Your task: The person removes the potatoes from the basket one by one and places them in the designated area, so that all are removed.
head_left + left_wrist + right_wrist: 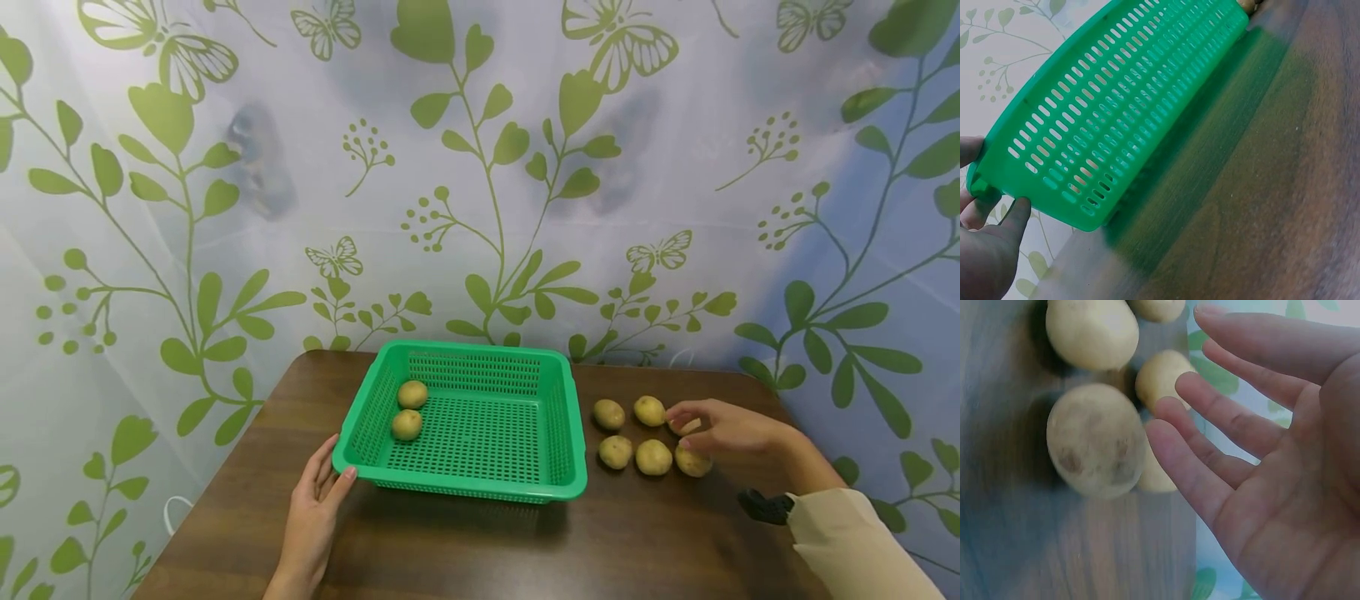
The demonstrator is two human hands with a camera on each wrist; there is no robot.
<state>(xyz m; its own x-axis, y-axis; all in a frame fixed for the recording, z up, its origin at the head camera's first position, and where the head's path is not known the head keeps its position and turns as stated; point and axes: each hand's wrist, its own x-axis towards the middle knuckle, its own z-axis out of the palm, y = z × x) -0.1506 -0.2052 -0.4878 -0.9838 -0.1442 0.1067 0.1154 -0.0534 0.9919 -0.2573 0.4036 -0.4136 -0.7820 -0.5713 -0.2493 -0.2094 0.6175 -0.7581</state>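
Observation:
A green plastic basket (465,487) with slotted walls stands on the table. Two potatoes (407,425) lie inside it, near its left wall. My left hand (311,508) grips the basket's front left corner, thumb and fingers about the rim, as the left wrist view also shows. To the right of the basket lie several potatoes (654,457) in two rough rows. Over the rightmost of these hovers my right hand (723,427), fingers spread and loosely bent, holding nothing. In the right wrist view a potato with dark spots (1096,440) lies beside the fingertips.
The brown wooden table (465,550) reaches back to a hanging curtain (480,217) printed with green leaves and butterflies. A dark band-like object (765,506) sits by the right sleeve (855,542). A white cable (174,510) loops past the table's left edge.

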